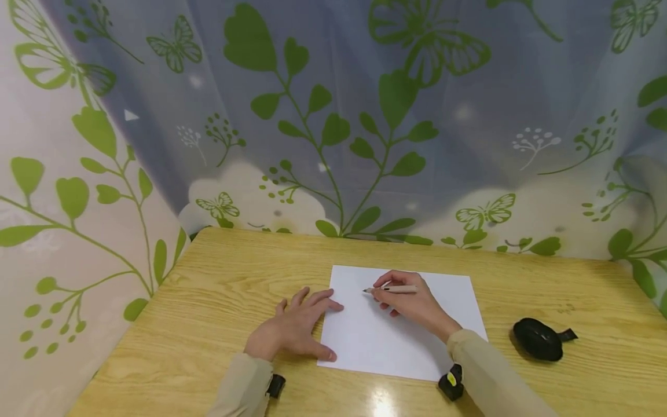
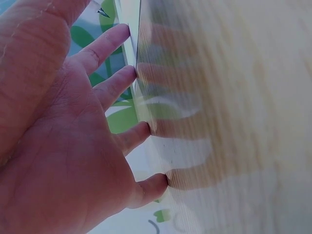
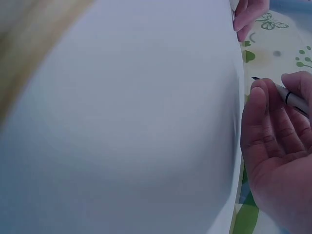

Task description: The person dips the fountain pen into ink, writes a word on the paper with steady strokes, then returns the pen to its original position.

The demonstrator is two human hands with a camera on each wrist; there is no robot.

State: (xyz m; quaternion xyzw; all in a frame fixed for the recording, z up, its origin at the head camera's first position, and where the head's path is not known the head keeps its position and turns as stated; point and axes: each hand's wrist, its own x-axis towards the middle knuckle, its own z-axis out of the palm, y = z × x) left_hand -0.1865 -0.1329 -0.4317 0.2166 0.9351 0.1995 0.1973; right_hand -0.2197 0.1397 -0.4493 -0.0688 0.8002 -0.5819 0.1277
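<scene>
A blank white sheet of paper [image 1: 365,341] lies on the wooden table. My right hand [image 1: 411,301] holds a pen [image 1: 401,289] with a pale barrel and dark pointed tip over its upper part. Whether the tip touches the paper I cannot tell. In the right wrist view the thumb and fingers pinch the pen [image 3: 295,101] near its tip. At the sheet's left edge rests my left hand [image 1: 294,330], fingers spread. Its thumb and index finger reach onto the paper; other fingertips touch the table, as the left wrist view shows for the hand [image 2: 73,126].
To the right of the paper sits a black, rounded object [image 1: 538,339] with a short tab. Behind the table [image 1: 234,266] hangs a curtain [image 1: 333,174] printed with green leaves and butterflies, and another patterned cloth [image 1: 94,231] hangs at the left. Small black devices are on both wrists.
</scene>
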